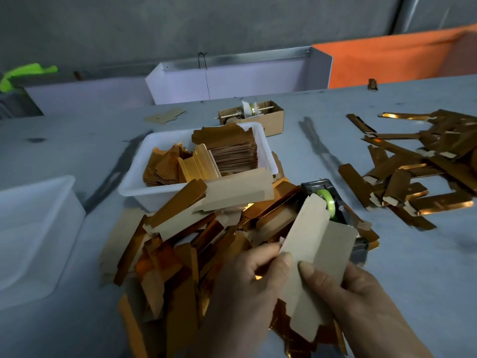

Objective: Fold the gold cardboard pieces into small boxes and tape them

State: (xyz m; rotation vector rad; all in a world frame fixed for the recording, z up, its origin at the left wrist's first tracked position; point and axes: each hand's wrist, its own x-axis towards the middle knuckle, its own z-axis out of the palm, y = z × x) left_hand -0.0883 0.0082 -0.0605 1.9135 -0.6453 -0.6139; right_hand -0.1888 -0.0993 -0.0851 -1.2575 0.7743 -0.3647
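Head view: gold cardboard piece (313, 257) pinched between both hands, left hand (247, 288) and right hand (361, 293), low centre of frame. Long axis tilted up-right toward tape dispenser (326, 200), just behind, nearer right.

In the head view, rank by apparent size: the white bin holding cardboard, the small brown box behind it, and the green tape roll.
1. White bin, clearly largest.
2. Small brown box, though it sits farther back.
3. Green tape roll, smallest and partly hidden by held cardboard.

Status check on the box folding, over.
Both hands, left hand and right hand, grip one cardboard piece, plain side up. Not yet taped. Tape dispenser just behind, partly covered.
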